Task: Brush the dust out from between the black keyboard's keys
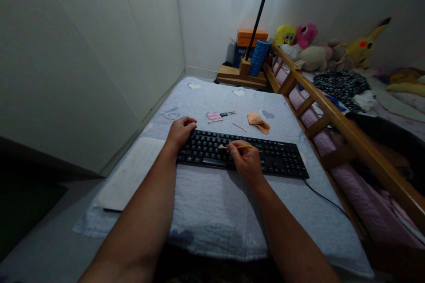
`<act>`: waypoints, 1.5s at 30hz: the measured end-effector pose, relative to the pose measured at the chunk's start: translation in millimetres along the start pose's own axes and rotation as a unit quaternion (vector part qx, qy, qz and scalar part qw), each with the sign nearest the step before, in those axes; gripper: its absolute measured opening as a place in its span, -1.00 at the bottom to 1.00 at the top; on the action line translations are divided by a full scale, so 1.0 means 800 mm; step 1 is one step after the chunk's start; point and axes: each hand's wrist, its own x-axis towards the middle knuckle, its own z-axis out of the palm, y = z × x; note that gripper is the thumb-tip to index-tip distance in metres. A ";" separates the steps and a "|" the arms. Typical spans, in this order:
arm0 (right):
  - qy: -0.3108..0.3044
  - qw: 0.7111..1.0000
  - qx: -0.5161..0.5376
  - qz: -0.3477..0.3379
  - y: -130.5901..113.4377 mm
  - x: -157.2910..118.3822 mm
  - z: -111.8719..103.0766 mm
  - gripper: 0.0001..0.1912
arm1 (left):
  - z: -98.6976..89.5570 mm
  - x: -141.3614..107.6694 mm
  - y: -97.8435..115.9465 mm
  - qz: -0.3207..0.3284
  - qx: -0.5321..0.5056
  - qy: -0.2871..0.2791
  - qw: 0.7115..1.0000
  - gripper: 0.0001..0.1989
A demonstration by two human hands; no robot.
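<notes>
A black keyboard (212, 147) lies across the cloth-covered table. My left hand (181, 133) grips its upper left corner, fingers curled at the edge. A thin yellow-handled brush (245, 146) is held in my right hand (246, 161), its pale tip over the middle-left keys. Beyond the keyboard lie a cotton swab (239, 127), another thin stick (215, 121) and a small dark-handled tool (227, 114) with a thin metal tip. To the right of these sits a folded orange cloth (258, 122).
The keyboard's cable (327, 198) runs off to the right. A white sheet (134, 172) lies at the table's left. Along the right side stands a wooden bed rail (318, 97), with plush toys behind it. A lamp stand (245, 68) rises past the far edge.
</notes>
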 end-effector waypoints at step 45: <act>-0.003 0.996 -0.065 -0.064 0.004 0.002 0.020 -0.78 | 0.003 0.003 -0.005 0.015 0.019 -0.003 1.000 -0.79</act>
